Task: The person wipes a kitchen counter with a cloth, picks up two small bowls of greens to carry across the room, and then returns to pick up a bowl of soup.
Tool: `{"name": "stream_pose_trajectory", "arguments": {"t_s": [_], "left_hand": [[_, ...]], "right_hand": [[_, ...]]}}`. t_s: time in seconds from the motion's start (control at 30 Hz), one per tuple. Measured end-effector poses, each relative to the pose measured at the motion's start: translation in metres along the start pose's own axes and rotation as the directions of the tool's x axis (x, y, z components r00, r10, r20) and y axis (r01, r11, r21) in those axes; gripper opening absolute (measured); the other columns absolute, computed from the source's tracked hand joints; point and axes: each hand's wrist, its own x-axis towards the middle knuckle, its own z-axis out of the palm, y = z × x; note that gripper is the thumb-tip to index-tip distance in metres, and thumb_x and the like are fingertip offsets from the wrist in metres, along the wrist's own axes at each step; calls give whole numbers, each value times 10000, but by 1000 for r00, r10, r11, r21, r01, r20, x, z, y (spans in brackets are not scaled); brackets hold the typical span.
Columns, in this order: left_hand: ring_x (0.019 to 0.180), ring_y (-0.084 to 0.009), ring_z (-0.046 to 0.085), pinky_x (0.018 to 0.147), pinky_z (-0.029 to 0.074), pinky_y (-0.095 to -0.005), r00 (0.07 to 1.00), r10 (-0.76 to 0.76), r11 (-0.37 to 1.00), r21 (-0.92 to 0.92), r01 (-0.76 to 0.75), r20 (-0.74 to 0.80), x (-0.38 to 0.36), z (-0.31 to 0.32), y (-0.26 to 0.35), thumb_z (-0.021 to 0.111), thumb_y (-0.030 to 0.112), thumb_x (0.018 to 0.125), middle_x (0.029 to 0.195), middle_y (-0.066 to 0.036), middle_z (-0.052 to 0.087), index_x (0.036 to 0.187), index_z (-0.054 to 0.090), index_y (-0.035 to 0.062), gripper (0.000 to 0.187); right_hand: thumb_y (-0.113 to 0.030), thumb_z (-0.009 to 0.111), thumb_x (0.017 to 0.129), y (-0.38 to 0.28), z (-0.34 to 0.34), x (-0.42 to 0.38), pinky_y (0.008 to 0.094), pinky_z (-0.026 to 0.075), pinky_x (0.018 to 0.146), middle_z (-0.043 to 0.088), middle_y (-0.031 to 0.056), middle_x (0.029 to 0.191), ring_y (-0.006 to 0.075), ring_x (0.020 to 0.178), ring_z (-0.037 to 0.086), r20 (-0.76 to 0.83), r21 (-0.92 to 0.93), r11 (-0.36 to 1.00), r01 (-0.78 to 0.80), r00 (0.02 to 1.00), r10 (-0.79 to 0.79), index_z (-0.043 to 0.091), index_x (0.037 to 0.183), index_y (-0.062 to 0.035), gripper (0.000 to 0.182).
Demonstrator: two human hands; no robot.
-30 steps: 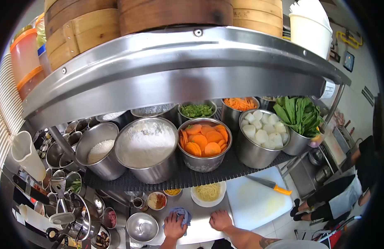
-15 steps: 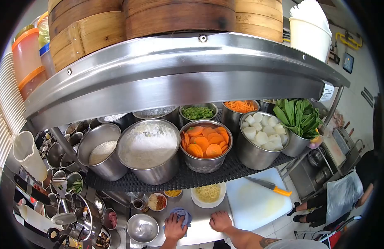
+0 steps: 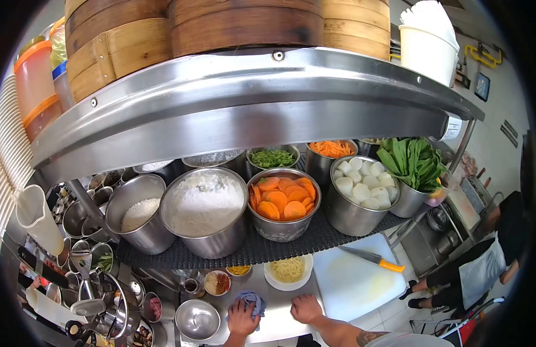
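Note:
My left hand [image 3: 242, 319] rests on a crumpled blue cloth [image 3: 255, 301] on the steel counter [image 3: 279, 328], its fingers closing on the fabric. To the right, my right hand [image 3: 307, 309] lies palm down on the counter with nothing in it, fingers slightly bent and spread. A steel bowl [image 3: 197, 319] stands left of the cloth. Beyond my hands is a white bowl of noodles [image 3: 288, 269]. Close by are a small dish of red and pale seasoning [image 3: 217, 283] and a dish of something yellow [image 3: 239, 270].
A knife [image 3: 372, 258] with an orange handle lies on the white cutting board [image 3: 360, 289]. Above, a rack holds steel pots of flour [image 3: 204, 202], carrot slices [image 3: 285, 198], white chunks [image 3: 365, 182] and greens [image 3: 410, 162]. Bamboo steamers [image 3: 248, 23] sit overhead. A person [image 3: 482, 266] stands at right.
The view has shifted slightly. At the right, the other person has moved, and more of their body shows. My hands and the cloth stay in place.

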Motion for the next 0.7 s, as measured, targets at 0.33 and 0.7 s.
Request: {"name": "stream_pose_trajectory", "arguments": {"t_s": [0.33,0.7], "left_hand": [[1380,-397,439,1121,325,-574,1000,-1,1000,-7,2,11,-1,3,-2,652,448,782,1422,-213,556,1297,663,186,578],[1382,-395,436,1121,326,-569,1000,-1,1000,9,0,8,-1,3,-2,650,443,789,1424,-202,554,1298,664,189,569]], "right_hand": [[-280,565,867,2,3,0,492,449,926,700,138,987,331,1002,628,-21,4,1000,-4,1000,4,694,956,-109,231],[-288,540,885,0,0,0,495,450,912,709,140,1004,332,1013,632,7,-16,1000,-6,1000,6,704,975,-104,262]]}}
